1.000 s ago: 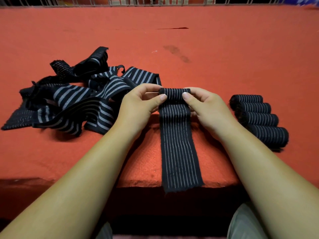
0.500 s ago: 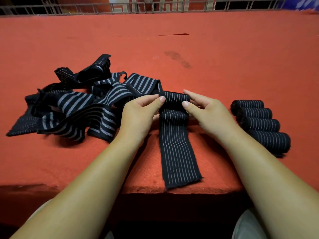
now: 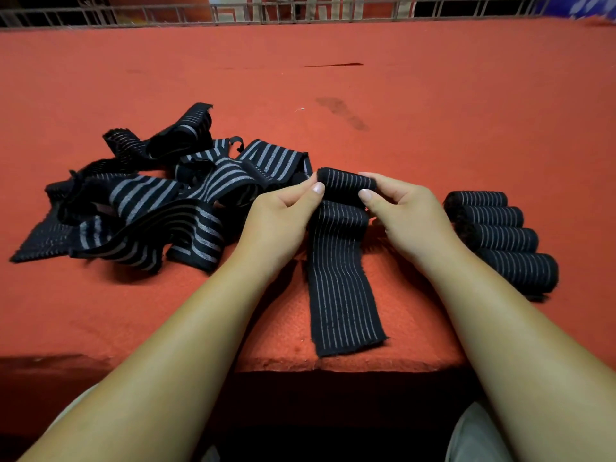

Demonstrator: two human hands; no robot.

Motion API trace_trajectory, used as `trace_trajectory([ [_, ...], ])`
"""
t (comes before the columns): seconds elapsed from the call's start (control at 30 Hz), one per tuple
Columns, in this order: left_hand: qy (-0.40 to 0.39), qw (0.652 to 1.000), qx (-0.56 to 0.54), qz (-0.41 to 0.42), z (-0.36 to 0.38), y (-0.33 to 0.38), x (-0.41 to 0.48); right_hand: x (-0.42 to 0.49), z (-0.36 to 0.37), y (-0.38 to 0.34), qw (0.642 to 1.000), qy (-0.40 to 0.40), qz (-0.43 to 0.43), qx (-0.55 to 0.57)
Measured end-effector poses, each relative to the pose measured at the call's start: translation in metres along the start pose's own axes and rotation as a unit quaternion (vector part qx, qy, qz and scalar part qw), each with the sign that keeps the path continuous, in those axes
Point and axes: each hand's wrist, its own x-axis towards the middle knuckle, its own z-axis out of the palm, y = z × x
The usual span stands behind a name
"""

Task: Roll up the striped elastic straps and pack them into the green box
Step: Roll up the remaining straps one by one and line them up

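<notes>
Strap (image 3: 343, 281) black, thin pale stripes, half-rolled

Illumination is moderate and warm, from overhead and slightly beyond the grip. The left hand (image 3: 283, 215) and right hand (image 3: 403, 211) cast soft shadows toward the viewer onto the red felt tabletop (image 3: 433, 95). The rolled straps (image 3: 500, 235) right of the grip carry shadow on the near side. Focus is sharp at the grip on the partly rolled strap (image 3: 346, 185). Far beyond it, the railing (image 3: 300, 11) bows with wide-angle distortion. Below the near table edge, exposure falls almost to black.
</notes>
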Motion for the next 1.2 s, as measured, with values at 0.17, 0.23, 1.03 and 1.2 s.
trace_trajectory([
  [0.17, -0.005, 1.0, -0.026, 0.001, -0.005, 0.001, 0.002, 0.0, -0.002, 0.0, 1.0, -0.012, 0.008, 0.028],
  [0.23, -0.019, 0.997, -0.078, -0.017, -0.007, 0.004, 0.001, 0.001, -0.003, 0.001, 0.999, -0.007, 0.017, 0.038],
  [1.03, -0.036, 0.999, -0.001, 0.004, -0.009, 0.003, 0.005, 0.005, -0.003, 0.004, 0.998, 0.006, 0.009, 0.064],
  [1.2, -0.087, 0.995, -0.032, -0.028, -0.009, 0.006, 0.003, 0.003, 0.0, 0.001, 0.992, 0.003, 0.03, 0.125],
])
